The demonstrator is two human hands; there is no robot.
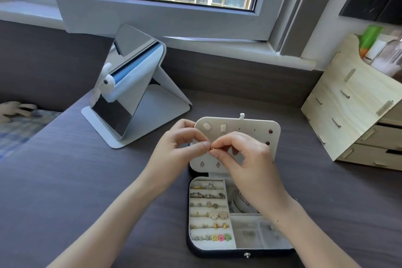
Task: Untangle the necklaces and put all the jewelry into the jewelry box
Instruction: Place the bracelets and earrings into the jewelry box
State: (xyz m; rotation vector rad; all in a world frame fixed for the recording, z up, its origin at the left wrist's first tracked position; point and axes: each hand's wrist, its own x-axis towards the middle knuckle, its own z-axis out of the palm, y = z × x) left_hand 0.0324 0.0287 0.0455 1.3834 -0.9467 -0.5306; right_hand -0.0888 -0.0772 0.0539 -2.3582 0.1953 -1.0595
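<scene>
An open jewelry box [195, 248] lies on the dark desk in front of me. Its white earring panel [256, 126] stands up at the back with a few studs pinned on it. Rows of rings and earrings [208, 215] fill the left slots of the tray, and bangles [239, 202] lie in a right compartment. Over the panel, my left hand [176, 148] and my right hand [245, 159] meet fingertip to fingertip. Both pinch one small gold earring [212, 148] between thumb and forefinger. My right forearm hides part of the tray's right side.
A tilted white stand mirror [134, 85] sits to the left behind the box. A wooden drawer organiser [356, 115] stands at the right. A window sill runs along the back, and a bed with a checked cover [19, 124] lies at the far left.
</scene>
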